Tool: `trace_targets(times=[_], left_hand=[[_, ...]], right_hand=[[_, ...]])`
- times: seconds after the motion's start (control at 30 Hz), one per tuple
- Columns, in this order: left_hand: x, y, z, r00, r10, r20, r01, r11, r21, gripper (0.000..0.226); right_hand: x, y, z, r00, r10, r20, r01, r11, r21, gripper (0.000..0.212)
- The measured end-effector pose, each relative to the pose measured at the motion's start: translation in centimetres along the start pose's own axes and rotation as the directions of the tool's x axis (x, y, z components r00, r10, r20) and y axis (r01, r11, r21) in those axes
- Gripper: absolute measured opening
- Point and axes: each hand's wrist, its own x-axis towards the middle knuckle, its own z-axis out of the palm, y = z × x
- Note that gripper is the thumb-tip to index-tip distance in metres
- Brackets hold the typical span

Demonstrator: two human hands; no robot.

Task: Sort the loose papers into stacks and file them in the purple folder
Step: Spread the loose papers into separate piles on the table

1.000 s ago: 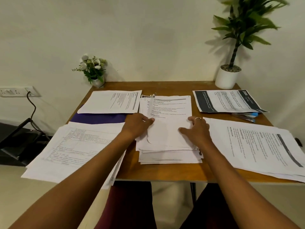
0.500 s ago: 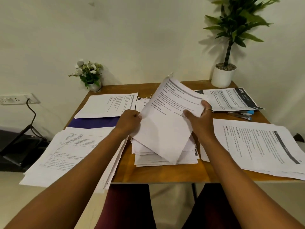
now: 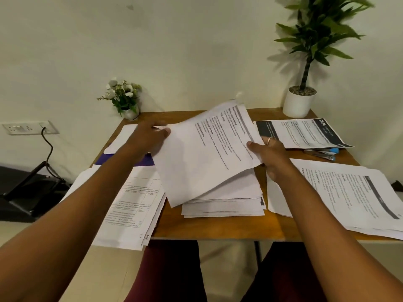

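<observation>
A printed sheet [image 3: 207,153] is lifted and tilted above the middle pile of loose papers [image 3: 224,203]. My right hand [image 3: 268,153] grips its right edge. My left hand [image 3: 148,138] reaches over the far-left stack [image 3: 122,138] and seems to hold the sheet's left edge; motion blur hides the fingers. The purple folder [image 3: 122,160] shows as a strip under the left stacks, mostly covered. A near-left stack [image 3: 130,203] overhangs the table edge. On the right lie one stack [image 3: 340,192] near me and another with a dark header [image 3: 301,132] farther back.
The wooden table [image 3: 209,227] stands against a wall. A small flower pot [image 3: 128,110] sits at the back left and a white plant pot [image 3: 298,103] at the back right. A stapler [image 3: 320,152] lies by the far-right stack. A black chair [image 3: 26,192] stands at the left.
The top sheet has been lifted off the middle pile and tilted up. My left hand moved from the pile's left edge up and back over the far-left stack; my right hand rose with the sheet.
</observation>
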Motion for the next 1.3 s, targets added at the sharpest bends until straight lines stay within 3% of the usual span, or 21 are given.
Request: trace_targets(times=[0.07, 0.13, 0.2, 0.3, 0.47, 0.57, 0.67, 0.73, 0.83, 0.97, 1.07, 1.2, 1.3], left_hand=[[0.1, -1.0, -0.8, 0.988, -0.152, -0.013, 0.142, 0.952, -0.271, 0.044], [-0.2, -2.0, -0.8, 0.958, -0.276, 0.071, 0.282, 0.875, -0.393, 0.047], [-1.0, -2.9, -0.3, 0.917, -0.345, 0.2, 0.397, 0.826, -0.399, 0.035], [-1.7, -4.6, 0.4, 0.864, -0.396, 0.311, 0.495, 0.782, -0.379, 0.031], [0.2, -7.8, -1.2, 0.869, -0.48, 0.119, 0.484, 0.778, -0.401, 0.031], [2.0, -9.8, -3.4, 0.859, -0.51, 0.047, 0.482, 0.774, -0.41, 0.031], [3.4, -11.5, -5.7, 0.871, -0.491, 0.006, 0.451, 0.795, -0.406, 0.031], [4.6, -12.8, -7.1, 0.871, -0.49, -0.034, 0.445, 0.816, -0.369, 0.038], [6.3, -14.4, -9.2, 0.861, -0.504, -0.068, 0.467, 0.835, -0.291, 0.035], [8.2, -15.7, -10.6, 0.844, -0.521, -0.127, 0.489, 0.845, -0.218, 0.015], [9.1, -16.6, -10.7, 0.867, -0.456, -0.201, 0.462, 0.887, -0.015, 0.005], [9.8, -17.7, -10.6, 0.935, -0.271, -0.231, 0.331, 0.898, 0.288, 0.03], [10.3, -17.9, -10.4, 0.954, -0.224, -0.201, 0.292, 0.848, 0.442, 0.061]], right_hand=[[0.1, 0.8, 0.6, 0.999, 0.024, -0.047, -0.02, 0.997, 0.08, 0.032], [0.1, 1.5, 1.5, 0.996, 0.051, -0.077, -0.041, 0.991, 0.125, 0.027], [0.3, 2.2, 2.7, 0.994, 0.078, -0.08, -0.063, 0.982, 0.178, 0.018], [0.5, 2.9, 4.8, 0.994, 0.092, -0.054, -0.079, 0.975, 0.207, 0.022], [0.9, 2.9, 9.6, 0.991, 0.101, 0.084, -0.118, 0.967, 0.224, 0.032], [1.6, 2.5, 12.6, 0.993, 0.083, 0.08, -0.093, 0.986, 0.136, 0.053], [2.6, 2.3, 15.6, 0.997, 0.034, 0.075, -0.037, 0.999, 0.028, 0.031], [3.3, 2.6, 17.4, 0.994, 0.028, 0.104, -0.023, 0.999, -0.046, 0.024], [3.9, 2.9, 19.4, 0.986, 0.02, 0.168, 0.007, 0.987, -0.162, 0.036], [4.0, 3.0, 20.8, 0.959, -0.015, 0.283, 0.088, 0.965, -0.249, 0.048], [4.2, 2.9, 20.7, 0.958, -0.072, 0.277, 0.148, 0.953, -0.265, 0.041], [4.4, 3.2, 18.5, 0.967, -0.193, 0.167, 0.24, 0.912, -0.332, 0.021], [4.6, 3.4, 15.4, 0.969, -0.242, 0.047, 0.239, 0.875, -0.421, 0.017]])
